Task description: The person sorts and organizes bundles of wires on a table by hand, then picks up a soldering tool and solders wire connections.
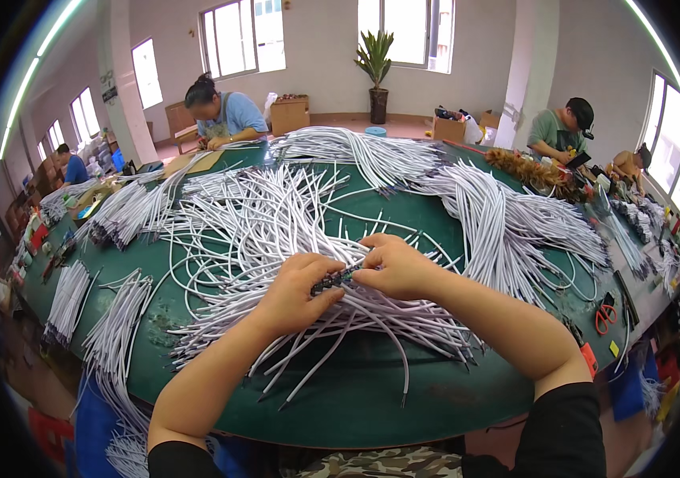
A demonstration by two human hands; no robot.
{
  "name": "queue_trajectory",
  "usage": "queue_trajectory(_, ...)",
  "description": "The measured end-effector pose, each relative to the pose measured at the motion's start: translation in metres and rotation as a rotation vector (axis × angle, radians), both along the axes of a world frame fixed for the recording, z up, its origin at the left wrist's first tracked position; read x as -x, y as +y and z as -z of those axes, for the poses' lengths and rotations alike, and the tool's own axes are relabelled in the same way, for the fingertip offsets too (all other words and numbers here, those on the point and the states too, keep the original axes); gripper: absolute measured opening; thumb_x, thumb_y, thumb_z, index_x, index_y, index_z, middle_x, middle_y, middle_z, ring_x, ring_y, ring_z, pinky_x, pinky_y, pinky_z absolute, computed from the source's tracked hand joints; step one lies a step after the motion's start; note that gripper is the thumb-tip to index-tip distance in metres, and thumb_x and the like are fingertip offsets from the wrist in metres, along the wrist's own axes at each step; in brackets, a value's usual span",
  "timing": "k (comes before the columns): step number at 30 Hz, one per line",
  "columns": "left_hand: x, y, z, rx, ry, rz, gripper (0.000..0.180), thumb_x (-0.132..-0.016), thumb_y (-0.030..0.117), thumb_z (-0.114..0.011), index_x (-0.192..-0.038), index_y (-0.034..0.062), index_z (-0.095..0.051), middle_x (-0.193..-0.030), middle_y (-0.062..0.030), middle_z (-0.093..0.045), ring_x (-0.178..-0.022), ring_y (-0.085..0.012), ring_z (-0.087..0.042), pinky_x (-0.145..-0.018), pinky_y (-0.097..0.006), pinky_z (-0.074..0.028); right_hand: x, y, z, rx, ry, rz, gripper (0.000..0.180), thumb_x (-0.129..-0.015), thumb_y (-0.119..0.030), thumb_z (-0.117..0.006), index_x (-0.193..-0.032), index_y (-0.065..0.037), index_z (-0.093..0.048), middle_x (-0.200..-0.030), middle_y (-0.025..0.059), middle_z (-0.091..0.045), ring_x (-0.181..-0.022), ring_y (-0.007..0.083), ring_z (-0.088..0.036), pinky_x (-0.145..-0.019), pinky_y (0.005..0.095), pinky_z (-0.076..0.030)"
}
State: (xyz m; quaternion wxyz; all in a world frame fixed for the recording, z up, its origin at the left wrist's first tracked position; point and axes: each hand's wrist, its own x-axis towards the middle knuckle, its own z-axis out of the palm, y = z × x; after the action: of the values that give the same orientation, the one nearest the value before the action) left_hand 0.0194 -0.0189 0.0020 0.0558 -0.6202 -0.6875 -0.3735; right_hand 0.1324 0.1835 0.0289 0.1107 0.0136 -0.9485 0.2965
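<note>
- Gripping a small dark part (332, 280), both hands meet over the middle of the table (356, 398), which has a green top.
- Left hand (300, 293): fingers curled shut around the near end of the dark part, knuckles up, forearm coming in from the lower edge.
- Right hand (394, 267): fingers bent and closed on the far end of the same part, thumb side toward the left hand; the two hands almost touch.
- The dark part sits between the fingertips, just above a loose heap of white cables (276, 231) spread under and beyond the hands; what exactly the part is cannot be told.
- More cables lie in a long bundle (507, 223) to the right and in a fan (356, 147) at the far side of the table.
- Neat bunches (69, 299) with dark tips rest near the left edge.
- Orange scissors (605, 317) lie near the right edge, well apart from the hands.
- A person in a blue top (224, 115) sits at the far left side, and a person in a green shirt and dark cap (562, 127) sits at the far right.
- A potted plant (376, 68) stands by the windows behind.
</note>
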Motion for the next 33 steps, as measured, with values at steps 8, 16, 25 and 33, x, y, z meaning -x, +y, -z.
queue_trajectory(8,-0.002,-0.003,0.003,-0.065,-0.035,-0.049,0.026,-0.084,0.009,-0.07,-0.109,0.0017,-0.065,-0.112,-0.0165,-0.064,-0.105,-0.0334,-0.061,-0.093,-0.04,-0.048,-0.012,-0.023,-0.009,-0.768,0.537,-0.037,0.015,-0.08,-0.018,-0.067,-0.077,-0.003,-0.07,-0.141,0.0197,-0.049,-0.137,0.0374,-0.038,-0.114,0.0511,-0.027)
queue_trajectory(16,-0.002,-0.003,0.007,-0.153,-0.046,-0.029,0.023,-0.083,0.005,-0.068,-0.106,0.0015,-0.065,-0.106,-0.0161,-0.065,-0.102,-0.0319,-0.062,-0.09,-0.039,-0.049,-0.007,-0.018,0.0,-0.137,0.554,0.091,0.016,-0.084,-0.02,-0.067,-0.085,-0.004,-0.071,-0.137,0.0237,-0.051,-0.132,0.0433,-0.042,-0.11,0.0473,-0.032)
queue_trajectory(25,0.002,0.006,0.004,-0.166,-0.084,0.034,0.012,-0.081,-0.002,-0.065,-0.092,-0.0007,-0.063,-0.094,-0.0131,-0.063,-0.088,-0.0282,-0.062,-0.078,-0.035,-0.05,0.005,-0.011,-0.015,-0.303,0.152,0.043,0.022,-0.084,-0.029,-0.069,-0.09,-0.008,-0.075,-0.137,0.0248,-0.051,-0.133,0.0404,-0.042,-0.11,0.0465,-0.033)
queue_trajectory(33,-0.002,0.008,0.001,-0.415,-0.223,-0.007,0.009,-0.085,-0.004,-0.063,-0.09,0.0008,-0.059,-0.09,-0.0102,-0.057,-0.081,-0.0245,-0.055,-0.073,-0.033,-0.045,0.013,-0.006,-0.034,-0.134,-0.053,-0.045,0.032,-0.091,-0.036,-0.063,-0.095,-0.006,-0.075,-0.14,0.0225,-0.05,-0.132,0.0376,-0.043,-0.109,0.0431,-0.034)
